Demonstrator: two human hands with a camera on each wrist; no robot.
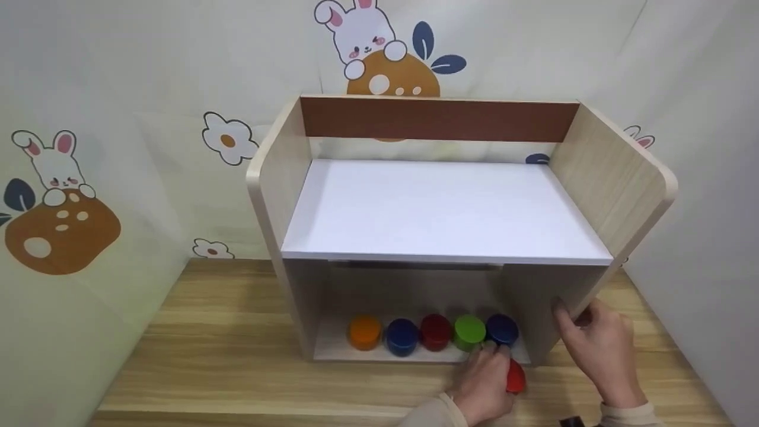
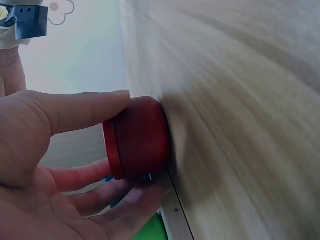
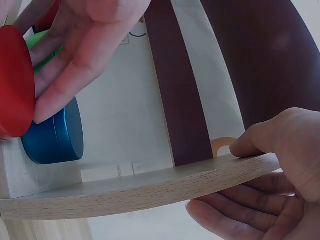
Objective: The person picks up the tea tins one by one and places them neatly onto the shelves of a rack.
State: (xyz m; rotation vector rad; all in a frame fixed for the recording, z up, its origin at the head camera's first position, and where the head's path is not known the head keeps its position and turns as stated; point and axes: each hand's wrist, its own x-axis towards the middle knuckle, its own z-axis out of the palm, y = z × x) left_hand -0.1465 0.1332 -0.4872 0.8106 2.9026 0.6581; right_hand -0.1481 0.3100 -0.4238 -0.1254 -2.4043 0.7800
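My left hand [image 1: 485,379] holds a round red lidded tin [image 1: 516,377] at the front edge of the shelf's lower level. In the left wrist view the thumb lies along one side of the red tin [image 2: 142,137], with the fingers on the other. Just behind it stand a blue tin [image 1: 502,330] and a green tin [image 1: 469,332]. My right hand [image 1: 602,350] grips the front edge of the shelf's right side panel [image 1: 622,184], thumb inside and fingers outside, as the right wrist view also shows.
In the same row stand a dark red tin [image 1: 436,332], another blue tin [image 1: 402,337] and an orange tin [image 1: 364,332]. Above them spans the white upper board [image 1: 445,207]. The shelf rests on a wood-grain table [image 1: 225,356] against patterned walls.
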